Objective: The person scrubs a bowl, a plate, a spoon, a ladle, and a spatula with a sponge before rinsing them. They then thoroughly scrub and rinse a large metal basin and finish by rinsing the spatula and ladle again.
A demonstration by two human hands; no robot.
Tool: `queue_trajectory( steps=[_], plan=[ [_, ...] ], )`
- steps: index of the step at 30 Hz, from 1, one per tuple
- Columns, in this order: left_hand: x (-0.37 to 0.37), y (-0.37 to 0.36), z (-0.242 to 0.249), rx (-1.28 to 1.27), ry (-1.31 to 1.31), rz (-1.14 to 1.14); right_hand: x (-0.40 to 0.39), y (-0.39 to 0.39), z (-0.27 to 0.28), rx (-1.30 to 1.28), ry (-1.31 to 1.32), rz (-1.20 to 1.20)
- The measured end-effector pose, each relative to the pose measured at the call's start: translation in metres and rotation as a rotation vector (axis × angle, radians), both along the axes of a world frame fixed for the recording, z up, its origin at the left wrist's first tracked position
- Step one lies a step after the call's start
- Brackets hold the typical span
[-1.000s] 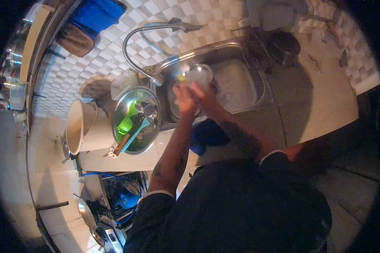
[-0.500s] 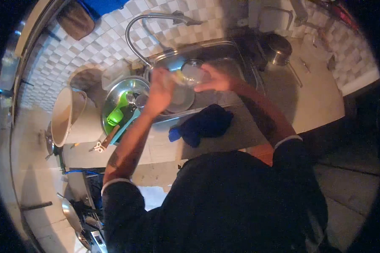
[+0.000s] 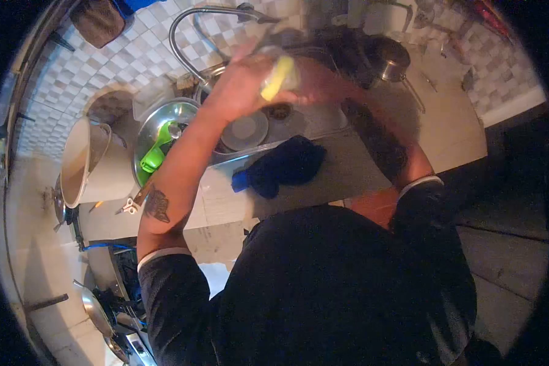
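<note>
Above the sink (image 3: 314, 119), both hands are raised close together and blurred by motion. My left hand (image 3: 239, 88) is closed on a yellow sponge (image 3: 277, 79), which presses against a see-through container (image 3: 294, 78), perhaps a glass or jar. My right hand (image 3: 323, 80) grips that container from the right; its fingers are smeared. Below them, a pale round plate (image 3: 244, 131) lies in the sink, left of the drain (image 3: 279, 111). A dark blue cloth (image 3: 290, 161) is bunched on the counter in front of the sink.
A metal bowl (image 3: 141, 131) holding a green utensil (image 3: 155, 155) stands left of the sink, beside a cream bucket (image 3: 73, 161). Scissors (image 3: 128, 207) lie at the left counter edge. The faucet (image 3: 175, 36) arches behind my hands. A saucepan (image 3: 393, 66) sits at the right.
Both hands have risen away from the sink with the sponge and the see-through container. The yellow sponge shows more plainly now. The view has shifted slightly, and more of the plate and drain is visible.
</note>
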State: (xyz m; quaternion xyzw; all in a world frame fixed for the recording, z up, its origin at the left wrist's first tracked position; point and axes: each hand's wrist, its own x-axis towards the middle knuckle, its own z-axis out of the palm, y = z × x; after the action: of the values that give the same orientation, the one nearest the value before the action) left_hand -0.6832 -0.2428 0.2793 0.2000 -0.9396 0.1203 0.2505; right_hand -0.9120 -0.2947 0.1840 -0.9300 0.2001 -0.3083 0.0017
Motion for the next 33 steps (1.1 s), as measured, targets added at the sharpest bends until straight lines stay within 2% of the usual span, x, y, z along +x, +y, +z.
queue_trajectory(
  steps=[1,2,3,5,7,8,10,11,12,13,14,15,17,19,20,23,24,26,27,29,30,33],
  plan=[
    [-0.002,0.001,-0.001,0.016,-0.081,-0.012,-0.005,-0.001,-0.005,0.064,-0.025,0.008],
    [-0.008,0.011,0.000,0.038,-0.014,-0.071,-0.009,0.000,-0.008,0.087,-0.128,-0.016],
    [-0.007,0.010,-0.019,0.339,0.081,0.048,-0.011,0.001,-0.008,0.111,-0.230,-0.035],
    [-0.001,0.005,-0.077,0.937,0.281,0.293,0.012,0.016,0.021,0.403,-0.212,-0.419],
    [0.002,0.011,-0.078,1.644,0.864,0.263,0.025,0.038,0.037,0.416,-0.404,-0.553],
    [0.002,0.014,-0.078,1.976,1.176,0.217,0.023,0.032,0.031,-0.001,-0.509,-0.275],
    [-0.014,0.002,-0.142,1.565,1.310,0.312,0.020,0.026,0.014,0.289,-0.562,-0.305],
    [-0.012,-0.003,-0.164,1.339,1.139,0.268,0.015,0.026,0.007,0.443,-0.578,-0.322],
    [-0.013,-0.002,-0.169,1.094,1.000,0.247,0.005,0.027,0.008,1.431,-0.665,-0.220],
    [-0.012,0.001,-0.175,0.872,0.812,0.239,-0.005,0.030,0.007,1.457,-0.588,-0.144],
    [-0.014,0.009,-0.162,0.852,0.730,0.243,-0.014,0.037,0.010,1.482,-0.512,-0.068],
    [-0.016,0.018,-0.148,0.828,0.650,0.245,-0.009,0.037,0.008,1.400,-0.513,-0.126],
    [-0.010,0.030,-0.121,1.181,0.708,0.274,0.000,0.037,0.005,1.238,-0.504,-0.253],
    [0.019,0.000,-0.187,1.428,1.121,0.085,0.003,0.054,-0.003,0.335,-0.359,-0.099],
    [0.022,0.004,-0.179,1.687,1.284,0.121,-0.005,0.064,0.001,0.166,-0.141,0.020],
    [0.002,0.037,-0.147,1.402,0.949,0.515,-0.020,0.052,-0.020,0.046,-0.061,0.157],
    [0.010,0.031,-0.188,0.937,0.516,0.464,-0.017,0.047,-0.037,0.159,0.034,0.059],
    [-0.015,0.036,-0.187,1.009,0.350,0.362,-0.006,0.034,-0.073,0.372,0.228,-0.138],
    [-0.028,0.038,-0.187,1.043,0.270,0.308,0.000,0.036,-0.062,0.457,0.255,-0.116],
    [-0.041,0.033,-0.211,1.416,0.707,0.091,0.009,0.039,-0.043,0.631,0.302,-0.071],
    [-0.036,0.032,-0.204,1.256,0.794,0.134,-0.002,0.017,-0.083,0.579,0.193,-0.063],
    [-0.004,0.038,-0.177,1.393,1.309,0.328,-0.034,-0.012,-0.130,0.498,0.348,-0.436]
  ],
)
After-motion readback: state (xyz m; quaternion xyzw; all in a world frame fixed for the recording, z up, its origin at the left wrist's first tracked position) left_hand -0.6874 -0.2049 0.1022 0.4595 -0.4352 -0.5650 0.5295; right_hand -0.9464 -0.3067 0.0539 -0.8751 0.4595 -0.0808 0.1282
